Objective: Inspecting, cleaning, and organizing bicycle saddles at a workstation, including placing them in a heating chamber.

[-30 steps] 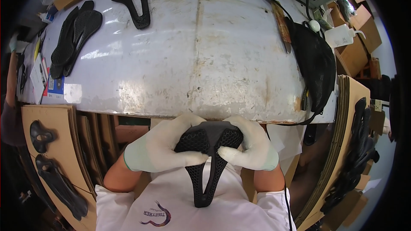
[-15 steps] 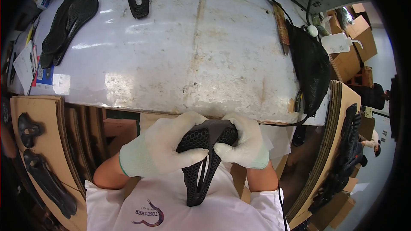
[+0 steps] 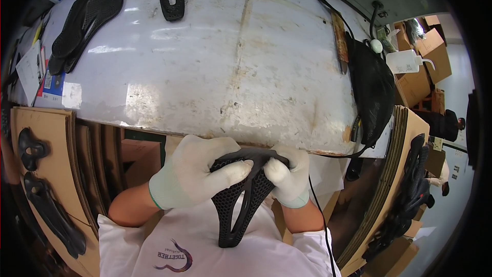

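White-gloved hands [image 3: 190, 174] [image 3: 293, 180], both curled, pinch a tapering black honeycomb saddle [image 3: 258, 191], seemingly plastic.

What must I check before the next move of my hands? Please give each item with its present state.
1. Left hand grips the black honeycomb part: ok, at its wide end.
2. Right hand grips the opposite side: ok.
3. Narrow end clear of the white shirt: cannot tell; it shows in front of the cloth.
4. Thin black cable clear of the right hand: cannot tell; it hangs close by.
5. Long brown tool away from both hands: ok, on the table.
6. Underside of the part undamaged: cannot tell, hidden.
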`<state>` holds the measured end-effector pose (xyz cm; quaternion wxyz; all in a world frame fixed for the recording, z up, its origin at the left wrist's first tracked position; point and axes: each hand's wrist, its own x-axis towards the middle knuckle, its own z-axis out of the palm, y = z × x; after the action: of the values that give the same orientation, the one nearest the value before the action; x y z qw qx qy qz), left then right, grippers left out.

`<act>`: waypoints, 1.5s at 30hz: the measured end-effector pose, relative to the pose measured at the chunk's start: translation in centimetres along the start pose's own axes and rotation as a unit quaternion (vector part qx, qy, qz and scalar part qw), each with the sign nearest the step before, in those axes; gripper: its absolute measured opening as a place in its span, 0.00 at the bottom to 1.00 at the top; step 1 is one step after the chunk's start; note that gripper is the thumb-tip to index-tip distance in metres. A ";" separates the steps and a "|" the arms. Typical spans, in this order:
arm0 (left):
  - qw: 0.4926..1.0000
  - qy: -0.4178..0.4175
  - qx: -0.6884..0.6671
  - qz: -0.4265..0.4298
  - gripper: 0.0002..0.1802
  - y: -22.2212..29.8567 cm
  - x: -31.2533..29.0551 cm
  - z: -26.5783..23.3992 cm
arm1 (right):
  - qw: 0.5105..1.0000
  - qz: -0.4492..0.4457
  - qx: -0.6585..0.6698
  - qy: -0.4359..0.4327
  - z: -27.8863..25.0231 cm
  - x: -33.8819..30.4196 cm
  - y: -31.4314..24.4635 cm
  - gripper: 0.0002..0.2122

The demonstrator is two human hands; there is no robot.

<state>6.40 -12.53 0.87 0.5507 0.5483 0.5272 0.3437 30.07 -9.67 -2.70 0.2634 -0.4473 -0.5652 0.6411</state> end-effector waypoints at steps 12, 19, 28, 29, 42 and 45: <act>0.974 -0.131 -0.170 0.073 0.26 -4.5 0.4 -1.5 | 0.988 -0.100 0.099 0.062 0.1 -0.2 4.5 0.38; 0.924 0.068 0.101 0.361 0.24 1.6 2.1 -0.8 | 0.992 -0.048 0.025 -0.112 -2.7 2.6 -2.9 0.46; 0.885 -0.103 0.347 0.292 0.30 -0.2 3.2 0.8 | 0.947 -0.255 -0.157 0.114 -3.6 5.1 -2.0 0.32; 0.895 -0.089 0.319 0.300 0.30 -1.2 3.8 0.1 | 0.932 -0.269 -0.206 0.131 -3.6 5.4 -1.8 0.30; 0.959 0.074 -0.065 0.267 0.37 -17.7 11.2 -7.9 | 0.986 -0.061 0.046 -0.147 -6.9 4.4 -1.4 0.25; 0.955 0.125 -0.144 0.228 0.39 -19.2 12.7 -9.0 | 0.972 -0.135 0.188 -0.032 -6.3 1.5 -1.9 0.24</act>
<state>-3.39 -1.30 -18.84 0.4605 0.5214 0.3980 0.5980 34.54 -4.87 -1.07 0.4090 -0.2883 -0.4976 0.7085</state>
